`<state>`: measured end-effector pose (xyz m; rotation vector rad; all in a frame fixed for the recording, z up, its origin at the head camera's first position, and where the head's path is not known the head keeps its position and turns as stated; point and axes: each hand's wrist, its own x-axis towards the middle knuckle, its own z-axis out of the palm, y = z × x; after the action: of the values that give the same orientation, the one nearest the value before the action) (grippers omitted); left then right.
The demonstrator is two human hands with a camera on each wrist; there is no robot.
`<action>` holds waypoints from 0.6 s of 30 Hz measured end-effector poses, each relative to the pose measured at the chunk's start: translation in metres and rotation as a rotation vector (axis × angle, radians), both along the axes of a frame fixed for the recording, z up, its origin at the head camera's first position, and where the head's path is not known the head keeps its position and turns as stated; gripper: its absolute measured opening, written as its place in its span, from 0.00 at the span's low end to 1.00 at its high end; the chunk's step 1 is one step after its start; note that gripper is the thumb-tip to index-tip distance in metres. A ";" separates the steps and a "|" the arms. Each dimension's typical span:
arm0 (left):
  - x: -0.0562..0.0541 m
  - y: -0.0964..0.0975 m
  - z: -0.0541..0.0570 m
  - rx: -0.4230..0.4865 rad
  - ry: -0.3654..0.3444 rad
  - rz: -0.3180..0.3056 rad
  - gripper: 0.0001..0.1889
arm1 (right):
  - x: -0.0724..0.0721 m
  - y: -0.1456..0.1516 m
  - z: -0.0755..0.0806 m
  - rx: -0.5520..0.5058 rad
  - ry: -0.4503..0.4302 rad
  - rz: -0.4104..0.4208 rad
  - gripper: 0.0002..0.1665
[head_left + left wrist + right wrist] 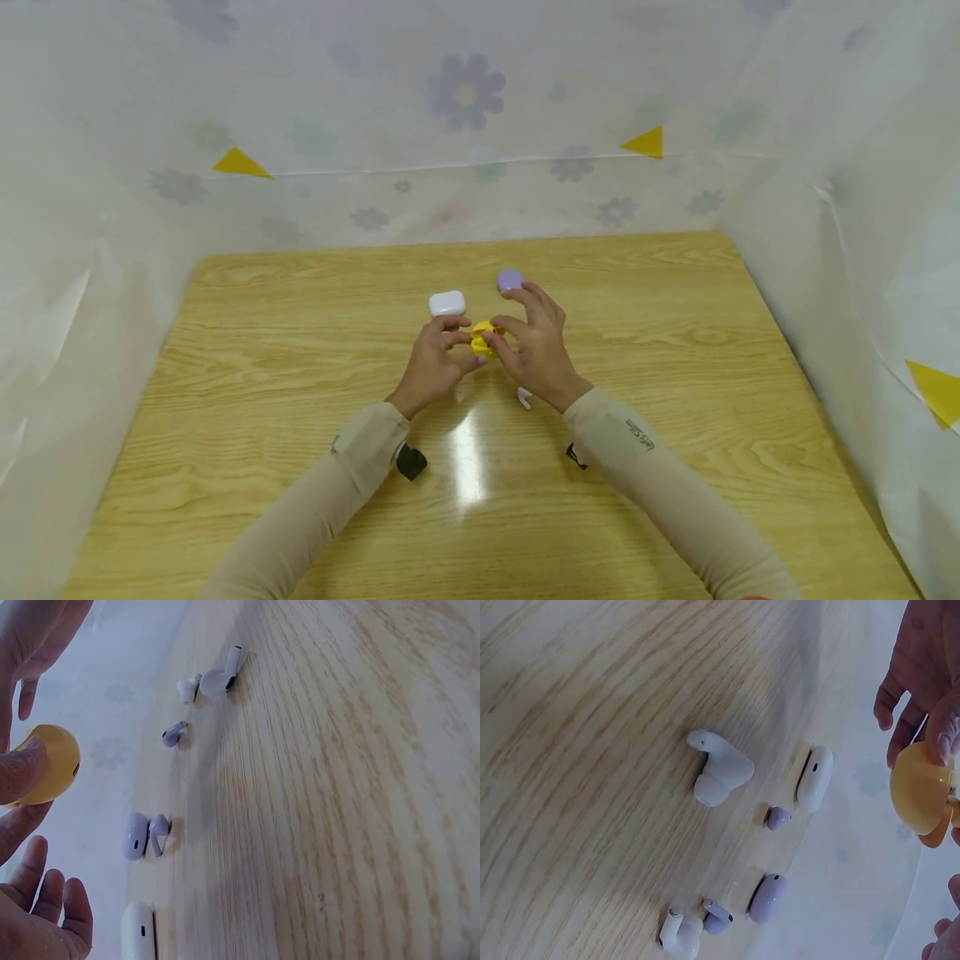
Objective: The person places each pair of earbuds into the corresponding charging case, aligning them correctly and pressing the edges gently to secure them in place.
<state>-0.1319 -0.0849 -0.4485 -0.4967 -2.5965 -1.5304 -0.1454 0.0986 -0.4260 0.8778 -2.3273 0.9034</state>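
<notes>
Between my two hands a small yellow earbud case [482, 347] is held up off the table with its lid raised. My left hand [438, 357] grips it from the left, thumb below and fingers at its far side. From the right, my right hand [538, 354] pinches at the lid's gap with thumb and index finger, its other fingers spread forward near the purple earbud case [510, 280]. In the right wrist view the yellow case [921, 787] shows its rounded shell, with the hinged part behind. The case's inside is mostly hidden by fingers.
A closed white earbud case [447, 302] lies beyond my left hand. Loose on the wooden table [300, 333] are a white earbud [727, 765], another white one [681, 936], a purple earbud [778, 818] and a second purple one [718, 918]. White sheeting surrounds the table.
</notes>
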 end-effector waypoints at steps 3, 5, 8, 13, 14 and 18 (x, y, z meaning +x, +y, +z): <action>0.000 0.000 0.000 -0.002 0.001 0.008 0.11 | 0.001 0.002 0.001 0.001 0.006 0.002 0.10; 0.001 0.000 0.000 0.002 -0.005 0.012 0.12 | 0.001 0.003 0.002 0.001 0.007 0.003 0.09; 0.001 -0.001 0.000 0.017 -0.019 0.015 0.12 | 0.001 0.006 0.001 -0.001 0.009 0.002 0.08; 0.000 -0.002 0.002 0.046 -0.026 0.013 0.12 | 0.002 0.009 -0.001 0.005 0.019 0.009 0.09; 0.000 -0.002 0.002 0.046 -0.025 0.012 0.12 | 0.002 0.009 -0.002 0.010 0.020 0.011 0.09; 0.000 -0.002 0.002 0.043 -0.039 0.013 0.12 | 0.004 0.009 -0.003 0.023 0.018 0.022 0.09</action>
<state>-0.1319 -0.0871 -0.4463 -0.4495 -2.5841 -1.6041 -0.1419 0.1080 -0.4289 0.9190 -2.3213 0.8751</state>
